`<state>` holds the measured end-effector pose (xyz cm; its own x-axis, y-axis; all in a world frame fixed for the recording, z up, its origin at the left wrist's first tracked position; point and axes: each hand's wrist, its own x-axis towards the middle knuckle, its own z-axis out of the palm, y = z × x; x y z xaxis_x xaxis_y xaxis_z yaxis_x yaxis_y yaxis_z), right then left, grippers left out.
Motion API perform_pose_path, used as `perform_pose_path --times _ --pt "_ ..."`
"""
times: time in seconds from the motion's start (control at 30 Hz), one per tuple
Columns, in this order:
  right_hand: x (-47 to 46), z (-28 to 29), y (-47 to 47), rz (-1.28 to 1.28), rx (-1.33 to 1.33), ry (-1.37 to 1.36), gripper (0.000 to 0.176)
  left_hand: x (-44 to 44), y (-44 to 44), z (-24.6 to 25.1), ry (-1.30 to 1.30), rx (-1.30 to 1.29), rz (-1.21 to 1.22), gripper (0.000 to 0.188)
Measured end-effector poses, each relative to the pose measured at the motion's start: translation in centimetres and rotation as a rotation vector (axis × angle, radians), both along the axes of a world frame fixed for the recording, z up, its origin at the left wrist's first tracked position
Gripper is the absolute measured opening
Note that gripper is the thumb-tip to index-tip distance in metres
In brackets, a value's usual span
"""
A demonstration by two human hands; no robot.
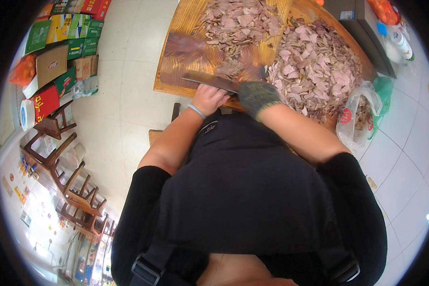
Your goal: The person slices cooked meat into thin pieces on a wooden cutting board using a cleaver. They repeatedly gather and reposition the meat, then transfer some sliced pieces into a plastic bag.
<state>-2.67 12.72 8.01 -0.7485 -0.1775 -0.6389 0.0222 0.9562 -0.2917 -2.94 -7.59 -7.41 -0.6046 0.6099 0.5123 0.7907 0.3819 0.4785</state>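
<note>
My right hand (259, 97), in a dark green knitted glove, grips a cleaver (211, 80) at the front edge of the wooden cutting board (178, 73). The blade points left. Bare, with a light band at its wrist, my left hand (210, 98) has its fingers bent close along the near side of the blade. What lies under those fingers is hidden. Just beyond the blade is a small heap of sliced meat (230, 68). A wider spread of slices (241, 21) covers the far part of the board.
A large mound of sliced meat (314, 68) lies right of the board on the wooden table. Plastic bags (355, 114) hang by its right edge. Stacked cartons (52, 64) and wooden stools (69, 186) stand to the left. A dark cabinet (370, 39) is at the far right.
</note>
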Motion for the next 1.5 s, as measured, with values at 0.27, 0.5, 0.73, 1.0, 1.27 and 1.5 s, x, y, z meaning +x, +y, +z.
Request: perform_pose_path --times 0.27,0.5,0.73,1.0,1.27,1.5 --pt "0.9 1.1 2.3 0.057 0.024 0.018 0.023 -0.5 0.0 0.3 -0.025 0.048 -0.057 0.033" --pt "-0.6 -2.0 -0.3 0.056 -0.011 -0.005 0.024 -0.1 -0.1 -0.1 -0.045 0.023 -0.045 0.034" --pt "-0.2 0.7 1.6 0.026 -0.008 0.009 0.024 -0.5 0.0 0.2 -0.018 0.069 -0.056 0.032" --pt "-1.6 -2.3 -0.8 0.085 -0.029 -0.034 0.024 -0.3 -0.3 -0.1 -0.035 0.007 -0.052 0.032" --pt "-2.1 -1.4 2.2 0.009 -0.016 0.161 0.033 -0.7 0.1 2.0 -0.094 0.056 -0.079 0.039" --pt "2.3 2.5 7.1 -0.465 -0.094 0.1 0.034 -3.9 1.4 4.9 -0.501 -0.165 0.434 0.059"
